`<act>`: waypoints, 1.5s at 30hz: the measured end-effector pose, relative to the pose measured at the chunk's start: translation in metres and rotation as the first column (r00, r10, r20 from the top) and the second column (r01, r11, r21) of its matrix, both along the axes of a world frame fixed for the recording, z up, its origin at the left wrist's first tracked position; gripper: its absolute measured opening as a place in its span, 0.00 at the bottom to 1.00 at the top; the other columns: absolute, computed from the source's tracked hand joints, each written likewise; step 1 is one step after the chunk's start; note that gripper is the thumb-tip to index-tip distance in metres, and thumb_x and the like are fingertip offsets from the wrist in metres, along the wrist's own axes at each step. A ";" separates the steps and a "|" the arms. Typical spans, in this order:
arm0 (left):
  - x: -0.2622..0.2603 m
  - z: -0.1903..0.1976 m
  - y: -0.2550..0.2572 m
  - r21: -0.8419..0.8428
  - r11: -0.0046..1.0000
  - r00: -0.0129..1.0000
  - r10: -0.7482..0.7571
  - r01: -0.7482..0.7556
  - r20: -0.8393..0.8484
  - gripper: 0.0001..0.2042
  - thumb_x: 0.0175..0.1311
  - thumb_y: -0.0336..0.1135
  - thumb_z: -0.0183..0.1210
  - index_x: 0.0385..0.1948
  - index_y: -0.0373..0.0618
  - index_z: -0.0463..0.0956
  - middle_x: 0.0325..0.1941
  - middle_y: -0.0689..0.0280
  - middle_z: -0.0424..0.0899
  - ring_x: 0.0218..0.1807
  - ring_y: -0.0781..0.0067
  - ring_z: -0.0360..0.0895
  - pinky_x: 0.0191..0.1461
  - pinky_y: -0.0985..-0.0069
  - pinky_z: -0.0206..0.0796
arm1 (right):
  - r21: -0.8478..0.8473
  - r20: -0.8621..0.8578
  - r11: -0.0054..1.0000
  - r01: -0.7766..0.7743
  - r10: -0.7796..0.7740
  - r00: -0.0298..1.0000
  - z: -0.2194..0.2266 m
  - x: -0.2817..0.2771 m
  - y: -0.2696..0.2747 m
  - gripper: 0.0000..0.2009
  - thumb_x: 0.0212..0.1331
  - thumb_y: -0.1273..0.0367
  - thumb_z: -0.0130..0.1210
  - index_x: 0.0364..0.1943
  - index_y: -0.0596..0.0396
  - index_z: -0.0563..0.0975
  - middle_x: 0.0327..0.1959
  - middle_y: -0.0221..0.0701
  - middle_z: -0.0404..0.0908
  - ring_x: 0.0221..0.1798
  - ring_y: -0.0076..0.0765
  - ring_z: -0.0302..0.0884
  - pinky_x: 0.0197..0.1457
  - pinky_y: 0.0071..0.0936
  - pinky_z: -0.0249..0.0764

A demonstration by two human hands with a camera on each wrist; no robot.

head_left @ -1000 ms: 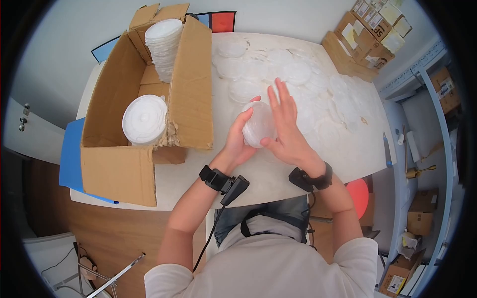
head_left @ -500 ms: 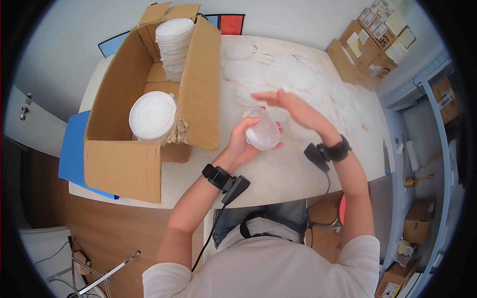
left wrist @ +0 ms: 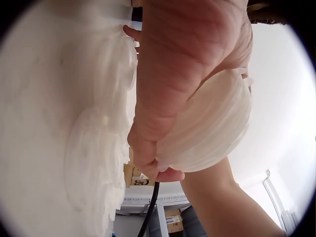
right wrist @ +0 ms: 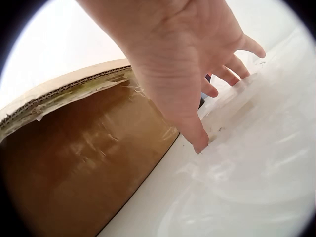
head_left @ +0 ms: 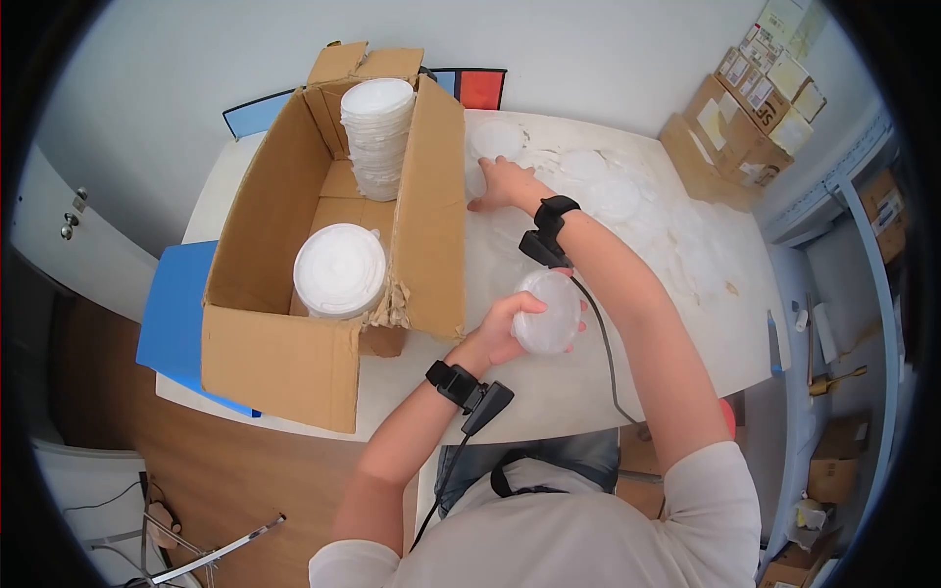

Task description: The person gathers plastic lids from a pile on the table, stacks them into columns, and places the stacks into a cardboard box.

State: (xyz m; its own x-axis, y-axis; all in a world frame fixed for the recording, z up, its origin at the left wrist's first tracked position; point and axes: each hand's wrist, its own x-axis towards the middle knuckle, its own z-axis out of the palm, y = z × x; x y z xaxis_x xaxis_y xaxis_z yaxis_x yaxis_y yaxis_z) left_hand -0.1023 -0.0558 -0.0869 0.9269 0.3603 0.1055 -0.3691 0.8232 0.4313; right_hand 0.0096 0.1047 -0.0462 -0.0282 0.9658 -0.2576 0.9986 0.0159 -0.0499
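Observation:
My left hand (head_left: 500, 333) grips a small stack of translucent plastic lids (head_left: 551, 312), thumb over the near side and fingertips showing past the far edge. In the left wrist view the stacked rims of these lids (left wrist: 212, 123) stand tilted against the palm. Farther off, my right hand (head_left: 510, 183) reaches to the table beside the cardboard box (head_left: 428, 216). The right wrist view shows its fingers (right wrist: 237, 66) spread and its thumb apart, with fingertips right at the flat lids (right wrist: 256, 128) lying there.
Inside the box stand a tall stack of white lids (head_left: 377, 137) and a second white stack (head_left: 339, 269). Many loose translucent lids (head_left: 618, 196) overlap across the table (head_left: 676, 343). Parcels (head_left: 735, 108) sit at the back right corner, and a blue folder (head_left: 181, 314) lies at the left.
My right hand has left the lids in the left hand and moved forward and left to the table by the box. The left hand still holds its stack, and the head view has shifted.

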 end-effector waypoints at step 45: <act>-0.002 0.015 -0.002 -0.032 0.981 0.981 0.193 -0.192 0.025 0.33 0.47 0.43 0.52 0.59 0.49 0.52 0.55 0.52 0.65 0.54 0.53 0.67 0.49 0.56 0.65 | 0.083 -0.693 0.973 -0.216 0.212 0.689 0.100 0.070 -0.103 0.39 0.35 0.61 0.64 0.59 0.49 0.60 0.56 0.33 0.62 0.59 0.35 0.60 0.58 0.35 0.61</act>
